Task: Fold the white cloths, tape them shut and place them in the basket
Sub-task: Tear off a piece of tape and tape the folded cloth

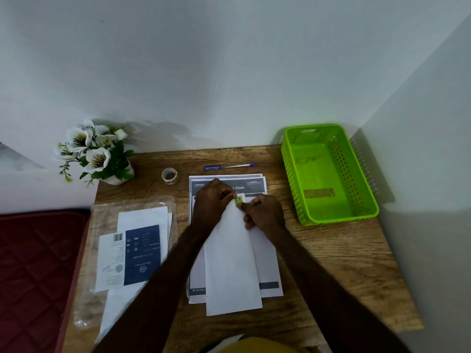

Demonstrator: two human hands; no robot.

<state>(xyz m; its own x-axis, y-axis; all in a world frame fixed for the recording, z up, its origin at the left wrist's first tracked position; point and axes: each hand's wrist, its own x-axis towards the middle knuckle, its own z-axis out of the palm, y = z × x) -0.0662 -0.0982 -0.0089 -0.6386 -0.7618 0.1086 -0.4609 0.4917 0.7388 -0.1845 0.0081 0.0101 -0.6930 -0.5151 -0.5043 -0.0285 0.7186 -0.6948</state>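
Both hands meet at frame centre: left hand (pixel 212 200) pins the far end of a folded white cloth (pixel 233 263), while right hand (pixel 263 215) pinches a small greenish tape piece (pixel 239 200) against it. Lying on printed sheets (pixel 265 253), the cloth looks light, thin and limp, best held flat by its edges. Green basket (pixel 367 189) waits at right.

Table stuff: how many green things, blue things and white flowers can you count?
Green: 2, the basket and the bit of tape at the fingertips.
Blue: 1, the pen.
White flowers: 5 blooms in the bunch, as far as visible.
Total: 8.
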